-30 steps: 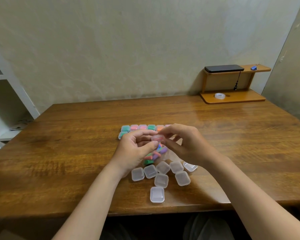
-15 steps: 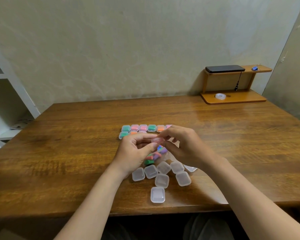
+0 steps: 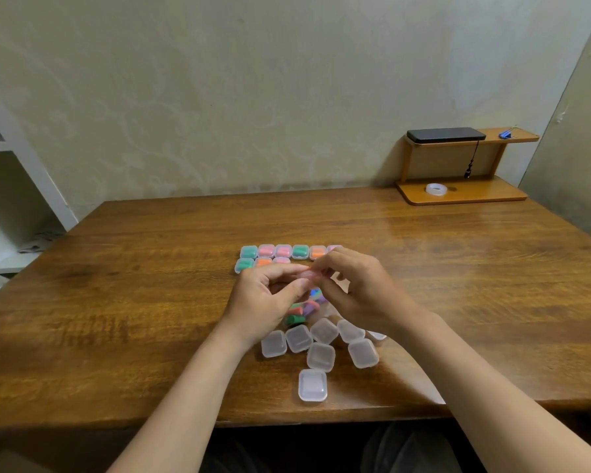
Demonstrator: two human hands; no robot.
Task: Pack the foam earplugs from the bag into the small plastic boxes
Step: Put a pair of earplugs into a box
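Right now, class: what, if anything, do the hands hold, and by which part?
One small plastic box, pinkish inside: the left hand pinches its left side, the right hand its right side.

Both arms are bare and enter from the lower edge, converging toward the centre. The left forearm (image 3: 185, 387) angles up and to the right. The right forearm (image 3: 475, 377) angles up and to the left.

Left hand (image 3: 263, 302): palm turned inward, fingers curled, thumb (image 3: 292, 291) raised toward the index fingertip, pinching the left side of a small pinkish box (image 3: 309, 275).

Right hand (image 3: 362, 291): back facing the camera, fingers curled, fingertips gripping the same box from the right.

The hands meet at the fingertips. The exact finger placement is blurred.
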